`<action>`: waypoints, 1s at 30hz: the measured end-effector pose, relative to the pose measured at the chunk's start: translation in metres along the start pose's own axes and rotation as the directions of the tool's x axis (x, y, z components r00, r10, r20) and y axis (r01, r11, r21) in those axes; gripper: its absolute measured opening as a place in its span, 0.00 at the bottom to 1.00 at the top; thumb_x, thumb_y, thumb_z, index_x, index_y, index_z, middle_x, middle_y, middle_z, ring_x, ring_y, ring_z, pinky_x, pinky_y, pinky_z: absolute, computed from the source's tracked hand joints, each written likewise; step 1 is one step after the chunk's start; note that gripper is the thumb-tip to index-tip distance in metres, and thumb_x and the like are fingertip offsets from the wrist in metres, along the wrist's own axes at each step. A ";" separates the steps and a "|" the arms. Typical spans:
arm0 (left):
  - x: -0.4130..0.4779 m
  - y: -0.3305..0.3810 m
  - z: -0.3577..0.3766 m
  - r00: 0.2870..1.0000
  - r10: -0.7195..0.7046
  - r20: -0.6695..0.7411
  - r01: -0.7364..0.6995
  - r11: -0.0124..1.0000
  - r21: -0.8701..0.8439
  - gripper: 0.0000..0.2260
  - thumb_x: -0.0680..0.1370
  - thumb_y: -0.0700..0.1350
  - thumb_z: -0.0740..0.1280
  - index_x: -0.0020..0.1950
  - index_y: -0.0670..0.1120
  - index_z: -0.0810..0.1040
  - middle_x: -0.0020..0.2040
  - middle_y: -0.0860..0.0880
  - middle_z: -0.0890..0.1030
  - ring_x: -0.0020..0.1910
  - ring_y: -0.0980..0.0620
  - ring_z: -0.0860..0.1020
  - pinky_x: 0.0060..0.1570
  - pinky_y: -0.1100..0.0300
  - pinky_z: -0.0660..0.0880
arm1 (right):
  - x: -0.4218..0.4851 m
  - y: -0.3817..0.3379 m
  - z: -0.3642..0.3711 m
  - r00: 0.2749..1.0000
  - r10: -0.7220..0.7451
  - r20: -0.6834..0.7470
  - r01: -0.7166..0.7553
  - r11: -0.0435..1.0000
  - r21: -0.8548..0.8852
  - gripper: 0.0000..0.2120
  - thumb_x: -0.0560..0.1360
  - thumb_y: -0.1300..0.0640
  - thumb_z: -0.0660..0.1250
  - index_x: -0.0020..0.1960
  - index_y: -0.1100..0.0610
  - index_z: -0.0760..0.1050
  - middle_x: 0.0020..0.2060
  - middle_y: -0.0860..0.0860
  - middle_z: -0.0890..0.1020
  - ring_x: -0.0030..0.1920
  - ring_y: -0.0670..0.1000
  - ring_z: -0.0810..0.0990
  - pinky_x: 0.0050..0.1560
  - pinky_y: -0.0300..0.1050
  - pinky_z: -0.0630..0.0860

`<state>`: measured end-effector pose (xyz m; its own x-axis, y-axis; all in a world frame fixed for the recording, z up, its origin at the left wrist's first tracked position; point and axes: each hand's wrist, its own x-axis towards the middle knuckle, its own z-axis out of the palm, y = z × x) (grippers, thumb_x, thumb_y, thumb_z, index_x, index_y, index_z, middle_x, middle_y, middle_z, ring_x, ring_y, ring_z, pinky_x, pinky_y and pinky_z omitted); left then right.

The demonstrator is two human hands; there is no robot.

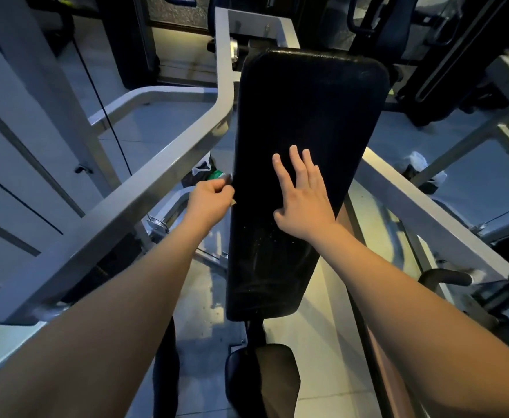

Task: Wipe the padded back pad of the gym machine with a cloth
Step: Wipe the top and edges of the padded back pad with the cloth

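Item: back pad wipe, early stage by the look of it, with no cloth plainly in view. Far left: grey frame bar [144, 191], slanting up towards the pad's top, with a thin black cable [105, 116] behind it. On the floor below the bar: a bag [203, 170], white and green, just beyond the left hand. Left hand [212, 200]: fingers curled in, knuckles against the pad's left edge. A small pale tip shows beside it, too small to name, so I cannot tell whether the hand pinches a cloth, grips the edge or holds nothing. Centre: pad [307, 110], black, long and upright in the frame, with pale specks on its lower half. Right hand [304, 200]: flat on the pad's middle, fingers straight and spread, holding nothing, seemingly steadying the pad or feeling its surface. Below the pad: dark seat [265, 378] on the same post. Right: second frame bar [428, 212], running close beside the pad's right edge; a black handle [446, 277] under it; a white crumpled wad [419, 162] on the floor beyond, well apart from both hands. Step judged: readying, wiping not yet begun. Next move calls for a cloth brought flat to the surface, then long strokes top to bottom, specks included. Obstacles: the two bars flank the pad closely and would crowd elbows on side strokes; the top end lies farthest from the hands.
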<state>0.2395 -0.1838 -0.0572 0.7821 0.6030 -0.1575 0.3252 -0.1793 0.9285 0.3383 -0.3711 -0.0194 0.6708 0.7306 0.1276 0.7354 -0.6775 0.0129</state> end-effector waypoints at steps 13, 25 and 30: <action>-0.014 -0.060 0.031 0.984 -0.179 -0.024 0.179 0.947 0.267 0.12 0.80 0.37 0.64 0.37 0.41 0.79 0.36 0.46 0.78 0.44 0.46 0.77 0.42 0.63 0.67 | 0.008 -0.005 0.019 0.999 0.037 0.001 -0.037 0.998 -0.040 0.51 0.73 0.39 0.64 0.83 0.50 0.36 0.81 0.57 0.35 0.80 0.61 0.32 0.80 0.61 0.38; -0.009 -0.046 0.035 0.996 0.009 -0.087 0.014 0.965 0.262 0.09 0.80 0.36 0.64 0.50 0.37 0.84 0.47 0.51 0.79 0.48 0.55 0.74 0.43 0.69 0.66 | 0.011 -0.002 0.027 0.999 0.043 -0.008 -0.044 0.996 -0.077 0.50 0.74 0.36 0.62 0.83 0.51 0.36 0.81 0.57 0.35 0.81 0.62 0.33 0.80 0.64 0.41; -0.004 -0.053 0.029 0.992 -0.122 -0.039 0.127 0.980 0.156 0.09 0.80 0.35 0.64 0.43 0.38 0.82 0.33 0.49 0.78 0.38 0.55 0.77 0.43 0.62 0.71 | 0.011 -0.001 0.030 0.999 0.037 -0.004 -0.038 0.997 -0.074 0.49 0.74 0.34 0.60 0.83 0.51 0.36 0.81 0.57 0.35 0.81 0.62 0.33 0.80 0.64 0.41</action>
<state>0.2345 -0.1992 -0.1155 0.7150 0.6504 -0.2563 0.5009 -0.2208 0.8369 0.3481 -0.3596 -0.0474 0.6975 0.7045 0.1314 0.7006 -0.7089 0.0818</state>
